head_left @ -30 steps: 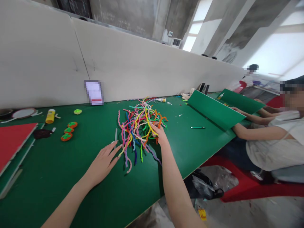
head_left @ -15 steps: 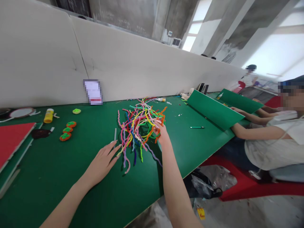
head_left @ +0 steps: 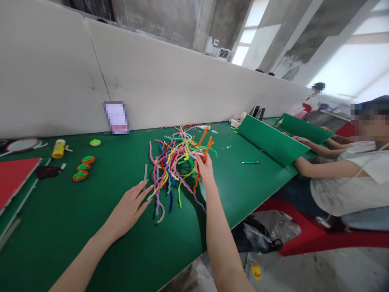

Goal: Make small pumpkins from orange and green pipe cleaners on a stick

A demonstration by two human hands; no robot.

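Note:
A tangled heap of many-coloured pipe cleaners (head_left: 174, 162) lies on the green table. My right hand (head_left: 204, 167) is closed around a few orange pipe cleaners (head_left: 209, 144) at the heap's right side; their wavy ends stick out above and below the fingers. My left hand (head_left: 135, 200) rests flat with fingers spread at the heap's left edge, its fingertips by a pale yellow pipe cleaner end. A thin translucent stick (head_left: 145, 172) lies just beyond those fingertips.
To the left are orange-and-green fuzzy pieces (head_left: 83, 166), a yellow glue bottle (head_left: 58, 149) and a red board (head_left: 16, 174). A phone (head_left: 117, 117) leans on the partition. Right of the heap lies a green cutter (head_left: 250, 162). A co-worker (head_left: 340, 174) holds a green board (head_left: 273, 140).
The orange pipe cleaners in my right hand have been drawn partly out of the heap and now stand more upright. My left hand has hardly moved.

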